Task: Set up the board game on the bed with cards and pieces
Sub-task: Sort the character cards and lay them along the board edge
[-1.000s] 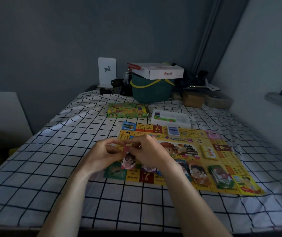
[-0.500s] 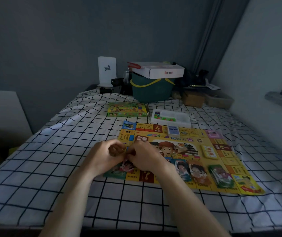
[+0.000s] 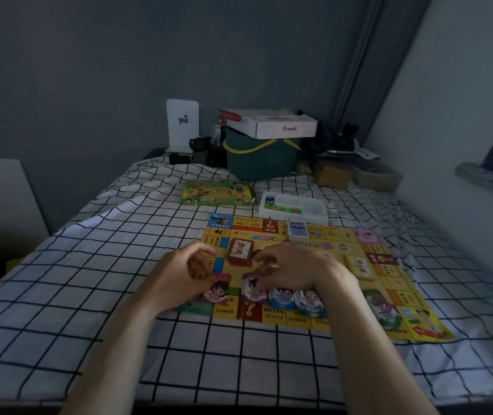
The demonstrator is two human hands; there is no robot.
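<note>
While both hands hover mid-frame over the game board [image 3: 299,250] | left hand [image 3: 179,274] curled round small yellow pieces [image 3: 198,272] | right hand [image 3: 296,269] fingers curled, pinching purple character card [image 3: 252,290] | red card deck [image 3: 240,250] between hands, on board.

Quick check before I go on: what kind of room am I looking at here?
Most likely a bedroom, perhaps a small or shared one. The game board lies on a bed with a black-and-white checked sheet, set against grey walls, with a green basket and a white carton stacked at its far end.
</note>
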